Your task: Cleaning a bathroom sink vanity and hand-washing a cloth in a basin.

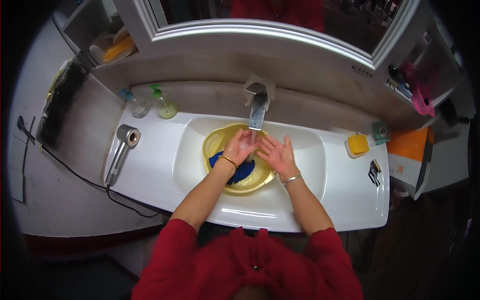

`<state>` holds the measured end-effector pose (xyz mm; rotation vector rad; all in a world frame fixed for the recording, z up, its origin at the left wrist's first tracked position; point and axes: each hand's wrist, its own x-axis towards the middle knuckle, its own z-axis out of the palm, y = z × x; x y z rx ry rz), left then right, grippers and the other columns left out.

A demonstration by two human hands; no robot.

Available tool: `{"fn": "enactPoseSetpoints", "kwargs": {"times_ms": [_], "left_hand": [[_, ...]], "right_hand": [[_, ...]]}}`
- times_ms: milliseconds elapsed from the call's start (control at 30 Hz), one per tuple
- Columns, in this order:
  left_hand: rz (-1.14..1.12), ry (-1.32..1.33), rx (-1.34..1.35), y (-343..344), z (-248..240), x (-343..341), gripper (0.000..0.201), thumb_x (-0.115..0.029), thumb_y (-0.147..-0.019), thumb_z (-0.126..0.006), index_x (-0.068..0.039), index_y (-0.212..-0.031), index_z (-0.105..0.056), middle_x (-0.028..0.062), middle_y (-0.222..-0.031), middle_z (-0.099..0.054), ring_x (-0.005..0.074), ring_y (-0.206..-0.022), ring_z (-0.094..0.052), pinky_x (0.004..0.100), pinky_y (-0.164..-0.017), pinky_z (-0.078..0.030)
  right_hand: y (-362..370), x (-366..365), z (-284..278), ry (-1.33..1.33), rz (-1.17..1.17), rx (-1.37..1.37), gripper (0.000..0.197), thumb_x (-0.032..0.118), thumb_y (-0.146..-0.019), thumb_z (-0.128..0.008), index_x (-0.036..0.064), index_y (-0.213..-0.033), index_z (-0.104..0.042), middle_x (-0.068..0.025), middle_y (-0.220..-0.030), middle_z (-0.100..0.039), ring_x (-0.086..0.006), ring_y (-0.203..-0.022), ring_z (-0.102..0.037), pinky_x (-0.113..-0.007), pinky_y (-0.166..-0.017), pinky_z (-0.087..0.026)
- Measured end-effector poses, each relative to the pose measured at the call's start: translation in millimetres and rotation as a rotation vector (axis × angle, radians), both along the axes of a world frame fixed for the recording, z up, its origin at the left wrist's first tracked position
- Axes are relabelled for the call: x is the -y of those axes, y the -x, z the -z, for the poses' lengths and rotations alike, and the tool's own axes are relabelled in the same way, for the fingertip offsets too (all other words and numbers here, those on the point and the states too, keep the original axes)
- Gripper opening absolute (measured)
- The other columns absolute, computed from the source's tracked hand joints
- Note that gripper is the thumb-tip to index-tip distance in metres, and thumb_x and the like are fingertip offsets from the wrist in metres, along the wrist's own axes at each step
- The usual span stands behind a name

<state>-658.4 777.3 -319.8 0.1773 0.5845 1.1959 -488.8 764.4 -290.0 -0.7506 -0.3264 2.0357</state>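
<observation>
Grip released on both sides! Two hands, the left hand (237, 148) and the right hand (278, 156), palms up, fingers loosely spread, one stream of water (253, 136) falling between them from one tap (257, 114). Below, one yellow basin (259, 178) in one white sink (192, 165), one blue cloth (243, 172) inside! Two pump bottles (166, 107) and one hair dryer (120, 154) left on the tabletop (150, 167). Left wrist hides part of the cloth; hands block the basin's middle; the mirror (270, 35) is cut off above.
</observation>
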Motion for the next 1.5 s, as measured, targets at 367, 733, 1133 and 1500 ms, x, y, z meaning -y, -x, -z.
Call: {"fn": "enactPoseSetpoints", "kwargs": {"times_ms": [367, 733, 1133, 1500], "left_hand": [[0.057, -0.09, -0.816, -0.8, 37.4, 20.7, 0.017, -0.022, -0.089, -0.049, -0.006, -0.09, -0.053, 0.0014, -0.064, -0.051, 0.0153, -0.054, -0.05, 0.0299, -0.044, -0.041], [-0.243, -0.3, -1.474, -47.6, -11.8, 29.0, 0.019, -0.018, -0.086, -0.05, -0.003, -0.077, -0.055, 0.0126, -0.067, -0.056, 0.0249, -0.061, -0.052, 0.035, -0.063, -0.043], [0.801, -1.342, -1.91, -20.6, -57.5, 37.5, 0.041, -0.03, -0.087, -0.041, -0.001, -0.068, -0.062, 0.0192, -0.07, -0.061, 0.0332, -0.07, -0.059, 0.0398, -0.076, -0.043], [0.508, -0.062, -0.905, 47.7, 13.9, 2.3, 0.034, -0.038, -0.088, -0.049, -0.007, -0.074, -0.057, 0.0045, -0.069, -0.058, 0.012, -0.06, -0.053, 0.026, -0.058, -0.044]], "right_hand": [[90.5, -18.8, 108.9, 0.125, -0.274, 0.118, 0.024, 0.029, -0.088, -0.046, 0.008, -0.086, -0.056, -0.0097, -0.079, -0.057, -0.0238, -0.07, -0.058, -0.034, -0.063, -0.049], [75.6, 4.9, 72.0, -0.001, 0.035, -0.169, 0.031, 0.032, -0.09, -0.041, 0.0061, -0.098, -0.055, -0.0103, -0.093, -0.061, -0.0175, -0.084, -0.058, -0.032, -0.068, -0.048], [98.5, 17.3, 103.9, -1.045, -0.094, 0.885, 0.023, 0.023, -0.084, -0.048, 0.0046, -0.093, -0.057, -0.0147, -0.086, -0.061, -0.0243, -0.077, -0.06, -0.035, -0.067, -0.049], [59.3, 54.7, -40.2, -1.628, -0.148, 1.042, 0.047, 0.009, -0.063, -0.069, 0.002, -0.104, -0.049, -0.0174, -0.103, -0.051, -0.0331, -0.097, -0.051, -0.04, -0.084, -0.042]]}}
